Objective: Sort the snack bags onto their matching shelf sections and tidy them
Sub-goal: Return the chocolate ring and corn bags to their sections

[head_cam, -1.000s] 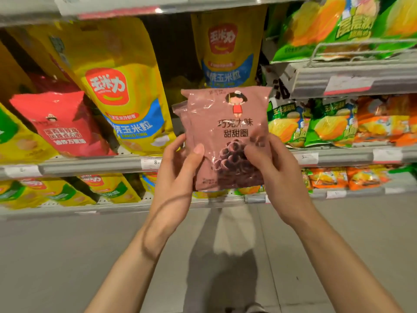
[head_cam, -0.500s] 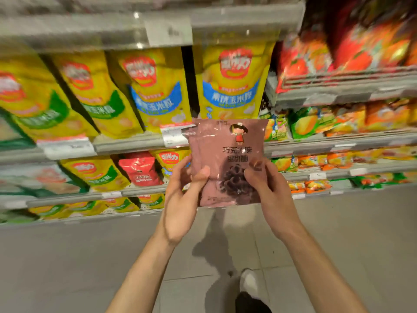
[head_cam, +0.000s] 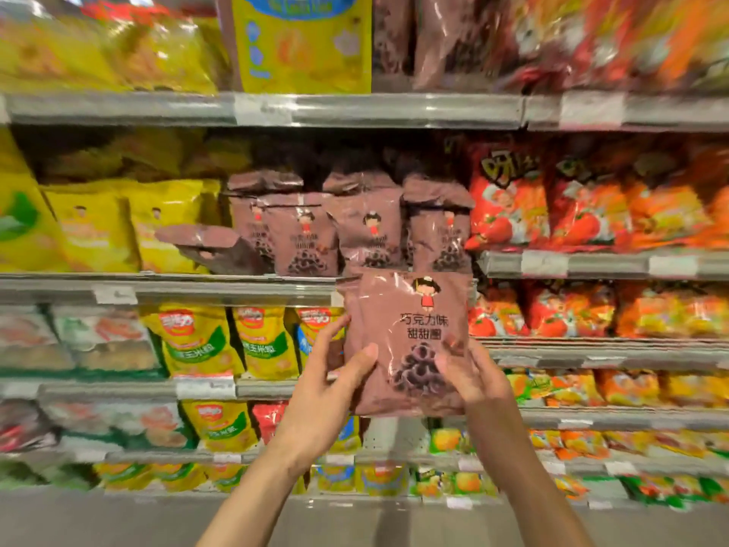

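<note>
Before the snack shelves, the left hand (head_cam: 331, 388) and right hand (head_cam: 471, 373) pinch a brown snack bag (head_cam: 406, 333) by its lower corners, just below the matching brown bags (head_cam: 367, 227). It looks light, crinkly and slippery; side edges seem the safest hold.

The held bag (head_cam: 406, 341) at centre frame is dusty brown-pink, with dark characters, a cartoon girl in red near its top and dark chocolate rings printed low. The brown bags (head_cam: 335, 227) above it on the shelf carry the same print. At left, the yellow bags (head_cam: 118, 227) show small cartoon figures; below them, yellow corn bags (head_cam: 197, 341) bear red logos and green bands. At right, the orange-red bags (head_cam: 552, 203) show tomato pictures. The shelf rails (head_cam: 355, 108) are grey with white tags.
</note>
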Motion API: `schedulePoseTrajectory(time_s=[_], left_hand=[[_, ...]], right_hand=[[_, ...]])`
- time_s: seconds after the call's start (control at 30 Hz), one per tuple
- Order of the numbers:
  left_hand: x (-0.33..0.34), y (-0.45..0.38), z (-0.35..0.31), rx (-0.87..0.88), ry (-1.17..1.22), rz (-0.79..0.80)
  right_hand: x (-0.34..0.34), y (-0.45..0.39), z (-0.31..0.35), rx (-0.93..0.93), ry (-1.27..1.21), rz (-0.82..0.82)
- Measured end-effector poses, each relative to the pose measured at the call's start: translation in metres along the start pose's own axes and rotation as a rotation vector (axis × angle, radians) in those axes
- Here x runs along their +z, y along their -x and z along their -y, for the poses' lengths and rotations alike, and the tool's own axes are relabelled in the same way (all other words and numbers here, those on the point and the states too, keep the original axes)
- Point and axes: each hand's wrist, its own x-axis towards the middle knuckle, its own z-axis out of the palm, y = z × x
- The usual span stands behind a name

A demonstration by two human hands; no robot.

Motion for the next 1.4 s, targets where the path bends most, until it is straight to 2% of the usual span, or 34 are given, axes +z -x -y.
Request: schedulePoseTrajectory(time_s=[0.37,0.67,0.87,1.1,1.4], left_hand=[[-0.008,-0.068,-0.091,0.182,-0.041,-0.096],[-0.041,-0.114,-0.143,0.255,-0.054,-0.041],[-0.065,-0.132,-0.176,0.295,-0.044,0.006],[-0.091,-0.156,-0.221,0.271,-0.048,0.073],[-0.119,-0.179,-0.227,0.208,0.026,0.172]], right_hand=[[0.011,-0.094,0.088,-0.128,-0.008,0.186],[0.043,-0.133,0.167,-0.166,0.058,0.290],[0.075,-0.159,0.190,-0.250,0.000,0.363],[0.112,-0.176,0.208,-0.300,-0.006,0.346],[0.142,-0.201,0.207,-0.296,0.097,0.392]])
